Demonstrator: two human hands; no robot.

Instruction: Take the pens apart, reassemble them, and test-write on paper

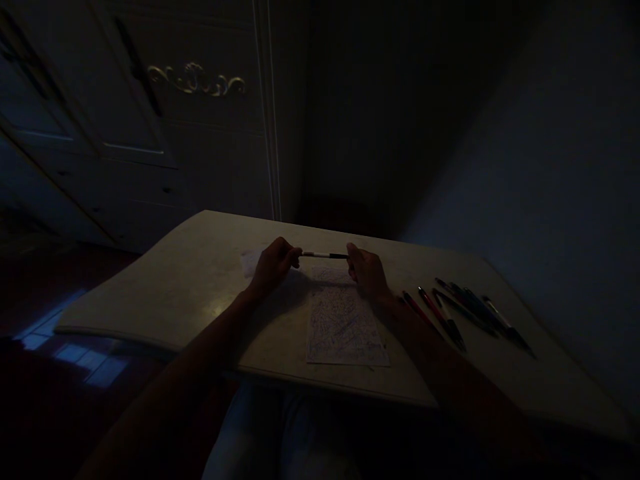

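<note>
The room is very dim. My left hand (274,265) and my right hand (367,272) each pinch one end of a thin pen (324,255), held level just above the far edge of a scribbled sheet of paper (345,323). Both hands have their fingers closed on the pen. The sheet lies flat on a pale table (190,280) in front of me.
Several pens (465,310) lie in a row on the table to the right of my right hand. A small pale scrap (249,262) sits by my left hand. A cabinet with an ornate handle (197,80) stands behind the table; a wall runs along the right.
</note>
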